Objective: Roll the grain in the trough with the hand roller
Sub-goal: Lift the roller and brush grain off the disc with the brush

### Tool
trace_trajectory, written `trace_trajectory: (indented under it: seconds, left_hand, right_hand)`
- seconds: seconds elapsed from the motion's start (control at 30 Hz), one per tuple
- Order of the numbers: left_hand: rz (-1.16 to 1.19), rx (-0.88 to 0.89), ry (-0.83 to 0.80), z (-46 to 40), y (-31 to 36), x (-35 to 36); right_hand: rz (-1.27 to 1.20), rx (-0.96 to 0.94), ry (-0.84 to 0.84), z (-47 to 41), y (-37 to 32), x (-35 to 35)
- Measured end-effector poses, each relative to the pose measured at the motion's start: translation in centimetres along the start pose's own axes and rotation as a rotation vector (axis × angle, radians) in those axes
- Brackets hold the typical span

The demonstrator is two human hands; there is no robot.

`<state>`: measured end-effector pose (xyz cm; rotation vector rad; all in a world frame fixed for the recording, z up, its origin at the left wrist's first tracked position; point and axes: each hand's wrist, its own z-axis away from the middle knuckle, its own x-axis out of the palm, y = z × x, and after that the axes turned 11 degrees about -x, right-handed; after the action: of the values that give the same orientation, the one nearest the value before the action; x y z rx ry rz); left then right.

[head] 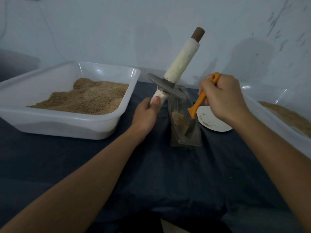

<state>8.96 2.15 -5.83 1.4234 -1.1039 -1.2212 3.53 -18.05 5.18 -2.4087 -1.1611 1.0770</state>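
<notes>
A narrow metal trough (196,140) stands in the middle of the dark cloth, with a small heap of brown grain (177,117) inside it. The hand roller (179,61) is a grey disc on a long white-wrapped axle. It is lifted and tilted up to the right over the trough's far end. My left hand (148,113) grips its lower handle, thumb on top. My right hand (222,98) holds an orange-handled scraper (198,101), and the scraper's blade reaches down into the trough beside the grain.
A large white plastic tub (50,126) with a pile of grain sits at the left. A second white tub (276,118) with grain lies at the right edge. A white paper plate (217,125) with a few grains is just right of the trough. A pale wall rises behind.
</notes>
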Motion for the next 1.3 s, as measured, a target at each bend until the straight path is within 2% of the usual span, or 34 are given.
trace_trajectory:
  seconds: [0.27,0.47,0.8,0.9,1.03,1.3]
  left_hand:
    - [0.041,-0.003,-0.017,0.3,0.2,-0.1]
    - [0.026,-0.006,-0.014,0.3,0.2,-0.2]
    - [0.044,-0.006,-0.010,0.0,-0.1,-0.2]
    - [0.056,0.004,-0.014,0.0,-0.1,-0.3]
    - [0.067,0.013,-0.009,0.1,-0.1,-0.2]
    - [0.068,-0.003,0.011,0.0,-0.2,0.0]
  right_hand:
    - [0.009,-0.045,0.086,-0.7,0.3,-0.6]
    - [-0.016,-0.010,0.023,0.2,0.8,0.1]
    - [-0.140,-0.016,0.263,-1.8,1.7,-3.4]
    - [-0.107,-0.002,0.294,-2.1,3.1,-5.0]
    - [0.175,-0.063,0.154,-0.6,6.2,-5.7]
    - [0.665,-0.356,-0.310,5.6,11.0,-4.8]
